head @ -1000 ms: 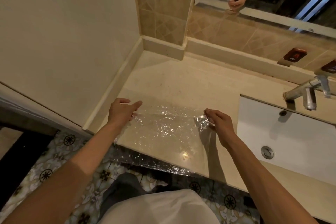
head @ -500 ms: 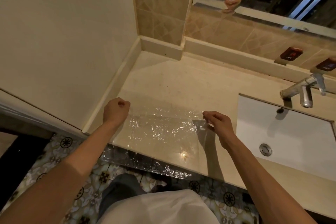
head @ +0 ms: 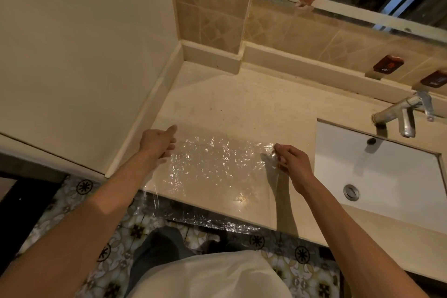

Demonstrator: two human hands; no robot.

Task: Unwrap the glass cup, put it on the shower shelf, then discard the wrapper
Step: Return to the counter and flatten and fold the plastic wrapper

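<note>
A clear, crinkled wrapper (head: 212,167) lay spread on the beige countertop (head: 232,104), its near edge hanging over the front. The left hand (head: 158,141) touched its left edge; the right hand (head: 291,162) pinched its right corner. A white sink (head: 387,172) and faucet (head: 401,113) lay to the right.

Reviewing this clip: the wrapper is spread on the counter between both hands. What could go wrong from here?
The plastic wrapper hangs over the counter's front edge; if the right hand loses its pinch on the corner, it may slide to the floor. The left hand only touches the left edge with loose fingers, so the film could cling and bunch. The sink is close; the film might drift in.
</note>
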